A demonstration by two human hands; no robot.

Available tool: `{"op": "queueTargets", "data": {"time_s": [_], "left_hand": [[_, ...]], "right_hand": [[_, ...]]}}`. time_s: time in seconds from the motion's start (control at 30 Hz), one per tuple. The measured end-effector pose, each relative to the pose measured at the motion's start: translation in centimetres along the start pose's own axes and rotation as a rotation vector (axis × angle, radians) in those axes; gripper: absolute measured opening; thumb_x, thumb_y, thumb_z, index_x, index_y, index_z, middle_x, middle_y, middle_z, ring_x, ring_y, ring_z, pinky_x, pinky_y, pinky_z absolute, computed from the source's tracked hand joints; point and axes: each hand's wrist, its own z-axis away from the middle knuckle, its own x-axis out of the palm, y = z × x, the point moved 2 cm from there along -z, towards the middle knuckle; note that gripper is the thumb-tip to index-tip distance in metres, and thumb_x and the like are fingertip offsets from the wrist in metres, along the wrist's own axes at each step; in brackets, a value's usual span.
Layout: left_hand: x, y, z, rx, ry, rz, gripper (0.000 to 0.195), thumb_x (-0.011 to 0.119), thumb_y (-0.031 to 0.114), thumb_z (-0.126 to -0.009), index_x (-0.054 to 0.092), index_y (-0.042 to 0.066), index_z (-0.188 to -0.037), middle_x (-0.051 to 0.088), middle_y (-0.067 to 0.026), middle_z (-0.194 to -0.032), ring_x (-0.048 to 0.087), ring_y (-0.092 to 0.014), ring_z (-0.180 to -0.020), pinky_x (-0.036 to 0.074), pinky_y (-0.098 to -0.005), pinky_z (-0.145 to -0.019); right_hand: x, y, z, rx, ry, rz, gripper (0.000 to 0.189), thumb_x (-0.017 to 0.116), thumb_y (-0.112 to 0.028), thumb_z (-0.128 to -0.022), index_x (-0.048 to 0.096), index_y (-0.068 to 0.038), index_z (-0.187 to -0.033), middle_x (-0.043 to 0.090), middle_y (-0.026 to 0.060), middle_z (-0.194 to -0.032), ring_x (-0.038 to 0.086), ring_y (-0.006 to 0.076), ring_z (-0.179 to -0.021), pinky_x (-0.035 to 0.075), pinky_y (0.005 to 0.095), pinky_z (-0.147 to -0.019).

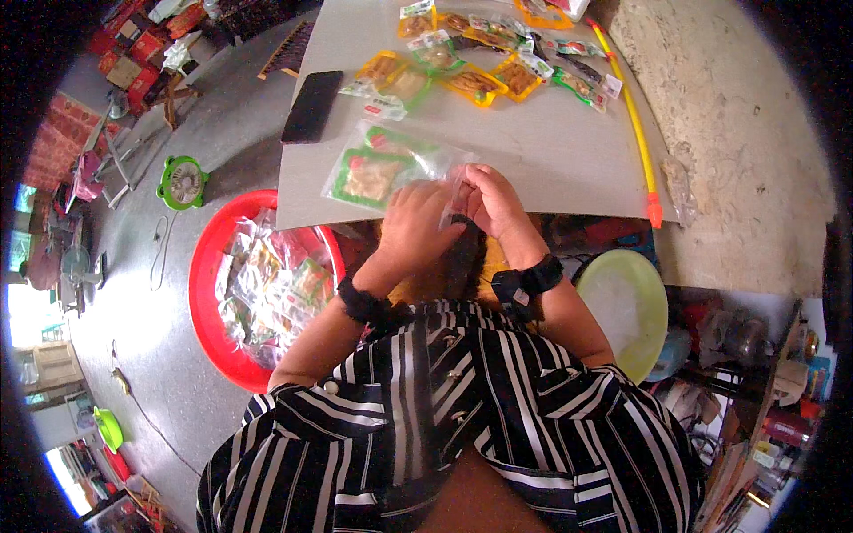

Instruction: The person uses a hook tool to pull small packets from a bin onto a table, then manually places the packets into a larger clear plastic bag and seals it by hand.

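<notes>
A clear plastic bag [426, 160] with green-edged food packets [370, 180] inside lies at the table's near edge. My left hand [420, 216] rests over the bag's near right part, its fingers partly blurred; whether it grips the plastic is unclear. At the bag's right end, my right hand [490, 196] pinches the plastic edge between thumb and fingers. Beyond the bag lie more small packets, some orange-edged [474, 84], some green-edged [433, 50]. A black smartphone [312, 106] lies left of them.
On the grey table [533, 146], a yellow stick [630, 113] with orange ends lies along the right side, by the wall. A red basin [200, 300] full of clear-wrapped packets stands at the lower left. A pale green basin [623, 313] is at the right, below table level.
</notes>
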Motion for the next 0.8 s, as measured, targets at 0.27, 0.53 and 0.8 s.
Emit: {"op": "queueTargets", "data": {"time_s": [0.27,0.53,0.8], "left_hand": [[0.3,-1.0,1.3,0.057,-0.046,-0.254,0.053,0.06,0.019,-0.058,0.045,0.009,-0.109,0.045,-0.0112,-0.109,0.037,-0.03,-0.109,0.026,-0.0441,-0.092],[0.7,-2.5,1.5,0.067,-0.082,-0.279,0.041,0.056,0.015,-0.06,0.051,0.009,-0.1,0.048,-0.0078,-0.107,0.039,-0.026,-0.109,0.024,-0.0434,-0.094],[-2.5,-2.5,-0.5,-0.033,-0.074,0.001,0.039,0.055,0.014,-0.066,0.049,0.006,-0.104,0.053,-0.0111,-0.099,0.049,-0.027,-0.094,0.035,-0.0363,-0.085]], "right_hand": [[0.0,-0.2,0.6,0.069,0.13,-0.33,0.012,0.049,-0.018,-0.079,0.05,-0.007,-0.086,0.053,0.0035,-0.082,0.052,0.0154,-0.077,0.045,0.0304,-0.064],[-0.6,0.0,1.1,0.074,0.168,-0.315,0.012,0.048,-0.017,-0.081,0.049,-0.009,-0.091,0.054,0.0047,-0.089,0.055,0.0185,-0.082,0.047,0.0305,-0.063],[-1.9,-1.8,2.0,-0.023,0.139,-0.25,0.013,0.051,-0.018,-0.08,0.05,-0.009,-0.089,0.056,0.0042,-0.085,0.056,0.0196,-0.079,0.046,0.0296,-0.059]]}}
